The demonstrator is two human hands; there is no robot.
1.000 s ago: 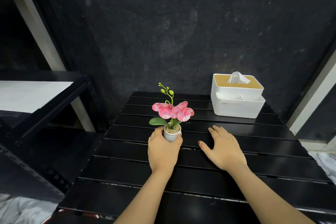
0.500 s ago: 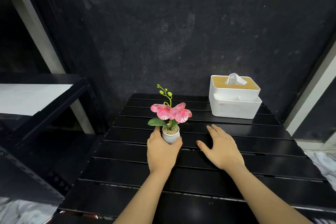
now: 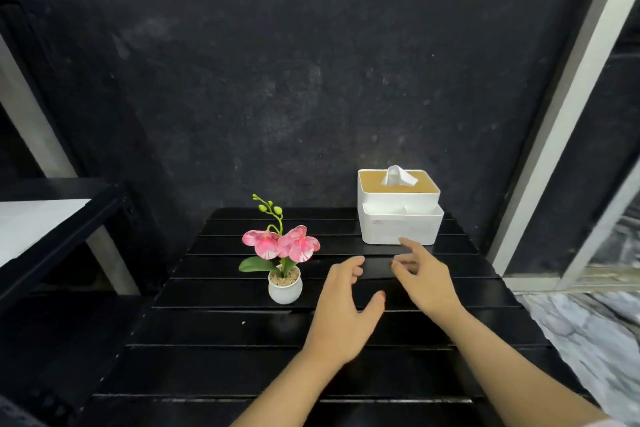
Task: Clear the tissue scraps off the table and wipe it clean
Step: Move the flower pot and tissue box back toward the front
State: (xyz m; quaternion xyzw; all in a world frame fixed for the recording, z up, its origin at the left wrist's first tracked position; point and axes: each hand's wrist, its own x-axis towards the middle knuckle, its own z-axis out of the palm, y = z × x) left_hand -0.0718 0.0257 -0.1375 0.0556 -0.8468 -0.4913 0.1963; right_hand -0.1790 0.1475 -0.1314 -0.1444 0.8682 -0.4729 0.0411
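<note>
A black slatted table (image 3: 214, 329) fills the lower view. A white tissue box (image 3: 398, 218) with a tan top and a tissue sticking out stands at its far right. A small white pot of pink orchid flowers (image 3: 284, 288) stands left of centre. My left hand (image 3: 343, 312) hovers open to the right of the pot, apart from it. My right hand (image 3: 424, 279) is open, fingers spread and blurred, just in front of the tissue box. I see no tissue scraps on the slats.
A black metal shelf (image 3: 59, 218) with a pale board stands to the left. A dark wall rises behind the table. A pale frame post (image 3: 554, 135) runs along the right, with marbled flooring (image 3: 588, 340) below it.
My left hand let go of the flower pot and moved right. My right hand lifted off the table and reached toward the tissue box. The view shifted left.
</note>
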